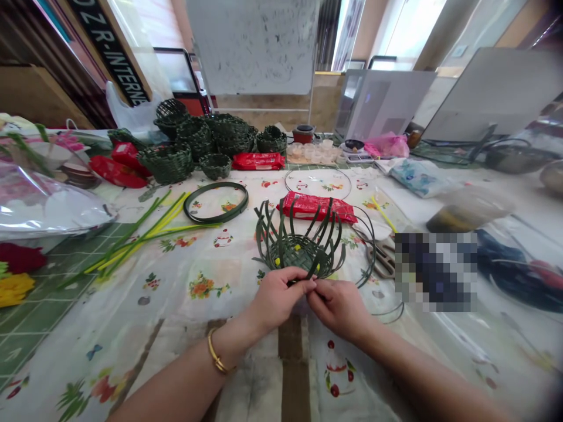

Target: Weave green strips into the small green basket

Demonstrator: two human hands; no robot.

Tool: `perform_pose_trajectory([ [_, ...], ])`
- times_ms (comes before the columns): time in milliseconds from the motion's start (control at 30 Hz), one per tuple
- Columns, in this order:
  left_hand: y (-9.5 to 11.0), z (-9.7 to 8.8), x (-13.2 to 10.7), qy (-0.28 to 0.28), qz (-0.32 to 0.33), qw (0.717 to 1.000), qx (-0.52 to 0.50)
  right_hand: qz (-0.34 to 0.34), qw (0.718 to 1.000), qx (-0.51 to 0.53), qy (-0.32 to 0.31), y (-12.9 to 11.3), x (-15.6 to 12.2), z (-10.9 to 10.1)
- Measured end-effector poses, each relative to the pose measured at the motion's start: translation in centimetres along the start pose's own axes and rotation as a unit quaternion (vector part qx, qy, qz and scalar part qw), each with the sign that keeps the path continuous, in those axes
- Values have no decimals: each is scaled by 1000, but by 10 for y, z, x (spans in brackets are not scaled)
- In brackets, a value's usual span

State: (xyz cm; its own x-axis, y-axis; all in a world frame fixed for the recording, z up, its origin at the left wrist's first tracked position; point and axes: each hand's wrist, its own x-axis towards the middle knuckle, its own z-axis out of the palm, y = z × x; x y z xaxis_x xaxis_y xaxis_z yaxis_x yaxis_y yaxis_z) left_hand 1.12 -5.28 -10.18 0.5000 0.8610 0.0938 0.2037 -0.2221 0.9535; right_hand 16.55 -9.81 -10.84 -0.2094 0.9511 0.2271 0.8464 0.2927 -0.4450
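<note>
Just in front of me lies a half-woven basket (294, 252) of dark green strips, its loose ends standing up all round and bits of yellow showing in its base. My left hand (281, 296) is closed at the near rim, thumb and fingers pinching a dark green strip (313, 266). Right beside it, fingertips touching, my right hand (338, 305) is also closed in a pinch at the same strip. The exact grip is partly hidden by the fingers. A long thin strand loops out to the right of the basket.
A coiled green strip (215, 202) and green and yellow strips (145, 234) lie left. Behind the basket is a red packet (316, 206); scissors (382, 258) lie right of it. Finished green baskets (220, 135) stand at the back, near small clear cups (314, 152).
</note>
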Motion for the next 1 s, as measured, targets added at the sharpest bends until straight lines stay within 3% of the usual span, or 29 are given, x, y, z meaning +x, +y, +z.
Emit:
perform_pose_trajectory([
  [100,4,-5,2,-7,-66,997,-27,-14,999,39,20,-4,0,1],
  [233,16,-14,4,-60,-160,979,-111,-35,994,95,35,-7,0,-1],
  [433,22,-19,5,-95,-167,975,-114,-75,990,108,46,-2,-3,-6],
  [733,29,-21,-1,-84,-119,989,12,-41,998,24,43,1,-10,-10],
  [833,31,-24,-2,-85,-140,986,-1,-35,999,1,22,-1,-10,-12],
  [1000,33,-31,0,-147,-160,975,-48,-32,999,-24,-8,-3,-8,-19],
])
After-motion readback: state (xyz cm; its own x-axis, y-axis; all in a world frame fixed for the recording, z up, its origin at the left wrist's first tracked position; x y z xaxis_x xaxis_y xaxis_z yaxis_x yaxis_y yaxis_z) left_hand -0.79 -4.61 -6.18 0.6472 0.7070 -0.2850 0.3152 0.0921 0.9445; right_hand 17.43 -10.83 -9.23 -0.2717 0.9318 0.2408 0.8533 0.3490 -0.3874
